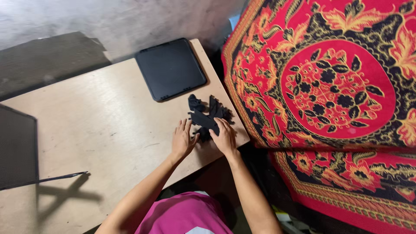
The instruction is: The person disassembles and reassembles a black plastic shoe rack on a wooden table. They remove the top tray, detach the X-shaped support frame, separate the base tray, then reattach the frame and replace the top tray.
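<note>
**Both hands flat on black cloth pieces at table's right edge**

A small heap of black cloth pieces (207, 116) is seen on the light wooden table (99, 130), close to its right edge and just forward of the hands. The heap is stretched roughly away from the person, its long axis running from the hands up toward the black tray (170, 68), slightly tilted to the left at the far end. A gap of bare table is left between heap and tray.

The left hand (183, 139) is laid palm down with fingers spread, at the near-left corner of the heap; only its fingertips and thumb are touching the cloth. The right hand (224, 136) is laid palm down with its fingers pressed on the near-right part of the cloth. Nothing is gripped by either hand; both are open and flat, set side by side with a narrow strip of cloth between them. More overlap with the heap is shown by the right hand, so it is judged the nearer one; most of the heap lies beyond both sets of fingertips.

To the right, just off the table edge, a red patterned fabric (338, 86) with black and gold flowers is spread. A dark mesh panel (17, 147) is lying at the table's left side, well apart from the hands. A pink garment (182, 214) is worn by the person at the bottom of the view.
</note>
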